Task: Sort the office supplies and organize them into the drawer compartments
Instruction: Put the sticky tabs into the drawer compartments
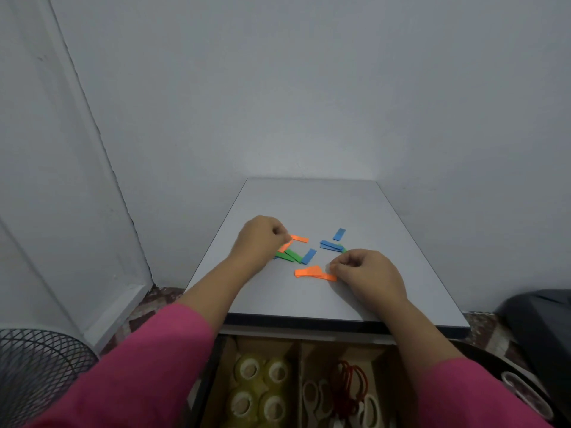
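The fingers [279, 232] of the left hand [258, 239] are curled in and pinch an orange strip [285, 247] at the left of the scattered paper strips; the fingertips themselves are tucked under the knuckles and cannot be seen. The right hand [367, 271] has its fingers curled as well, pinching the end of the orange pile [313, 272] that lies on the bench [324, 205] just beside it. Whether one strip or several are caught there is hard to tell.

Both forearms reach forward over the near edge of the bench, the pink sleeves [148, 366] pushed back below the wrists, knuckles up, the two hands apart with strips between them.

Between the hands lie green strips [290, 255], a blue strip [309, 256] and another orange strip [299, 239]; farther back sit a blue stack [331, 245] and a lone blue strip [339, 234]. The far half of the bench is bare up to the wall.

Below the near edge the drawer [296, 350] stands open, partly covered by the arms and cut off at the bottom: tape rolls [259, 387] fill the left compartment, and scissors [318, 393] with a red cord [349, 384] lie in the right one. A mesh basket [37, 366] stands at the lower left.
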### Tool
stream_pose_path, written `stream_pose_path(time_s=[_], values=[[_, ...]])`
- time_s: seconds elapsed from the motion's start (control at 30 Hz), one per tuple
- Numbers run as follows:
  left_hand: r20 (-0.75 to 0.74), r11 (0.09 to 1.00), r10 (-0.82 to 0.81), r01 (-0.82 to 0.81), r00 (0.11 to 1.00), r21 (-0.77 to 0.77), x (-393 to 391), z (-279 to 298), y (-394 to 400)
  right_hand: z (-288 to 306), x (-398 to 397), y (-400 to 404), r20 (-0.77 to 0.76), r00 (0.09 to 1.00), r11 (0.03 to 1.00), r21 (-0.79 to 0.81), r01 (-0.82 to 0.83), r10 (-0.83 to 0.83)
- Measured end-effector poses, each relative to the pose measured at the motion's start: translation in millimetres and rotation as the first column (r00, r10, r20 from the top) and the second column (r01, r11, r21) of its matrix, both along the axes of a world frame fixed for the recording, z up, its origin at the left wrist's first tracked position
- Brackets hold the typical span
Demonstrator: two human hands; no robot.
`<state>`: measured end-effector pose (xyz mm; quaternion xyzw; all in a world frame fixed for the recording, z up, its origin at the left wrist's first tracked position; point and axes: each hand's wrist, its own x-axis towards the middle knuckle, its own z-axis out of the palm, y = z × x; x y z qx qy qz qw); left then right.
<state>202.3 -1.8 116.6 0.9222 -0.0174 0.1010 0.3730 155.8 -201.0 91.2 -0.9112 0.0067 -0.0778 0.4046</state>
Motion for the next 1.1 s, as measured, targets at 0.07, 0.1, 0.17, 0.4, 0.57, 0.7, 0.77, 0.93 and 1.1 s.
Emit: stream_pose_path(time_s=[0.07, 0.1, 0.17, 0.4, 0.57, 0.7, 0.77, 0.93, 1.1], values=[[0.005, 0.988, 0.062, -0.062, 0.998, 0.138, 13.5, -4.5, 9.8, -0.3, 0.6, 0.4, 0.002, 1.000, 1.000, -0.003, 0.008, -0.008], [-0.004, 0.978, 0.060, -0.058, 0.998, 0.198, 17.0, -7.0, 11.2, -0.5, 0.7, 0.6, 0.003, 1.000, 1.000, -0.007, 0.011, -0.011], [-0.026, 0.963, 0.042, -0.033, 0.999, 0.268, 20.4, -10.8, 8.5, -1.1, 0.4, 0.8, 0.003, 1.000, 1.000, -0.018, 0.012, -0.012], [-0.046, 0.959, 0.069, -0.054, 0.997, 0.277, 21.3, -8.6, 5.8, -1.5, -0.8, 0.4, 0.009, 1.000, 1.000, -0.018, 0.008, -0.008], [0.029, 0.956, 0.102, -0.106, 0.994, 0.274, 19.4, -7.5, 10.1, 0.2, -2.0, 0.9, 0.011, 1.000, 1.000, -0.015, 0.006, -0.006], [-0.018, 0.948, 0.046, -0.038, 0.999, 0.317, 17.2, -5.8, -0.8, 0.7, -3.0, 0.8, 0.014, 1.000, 1.000, -0.005, 0.003, -0.003], [-0.027, 0.919, 0.055, -0.040, 0.998, 0.393, 16.9, -4.1, -6.9, 0.3, -2.2, 1.0, 0.013, 1.000, 1.000, -0.002, 0.004, -0.004], [0.023, 0.839, 0.064, -0.066, 0.998, 0.540, 15.0, 2.9, -17.8, 0.3, -2.0, 0.8, 0.017, 1.000, 1.000, -0.006, 0.011, -0.010], [0.126, 0.875, -0.021, -0.043, 0.992, 0.483, 31.5, 1.6, -16.8, -1.1, -0.6, -0.1, 0.007, 1.000, 1.000, 0.011, 0.008, -0.008]])
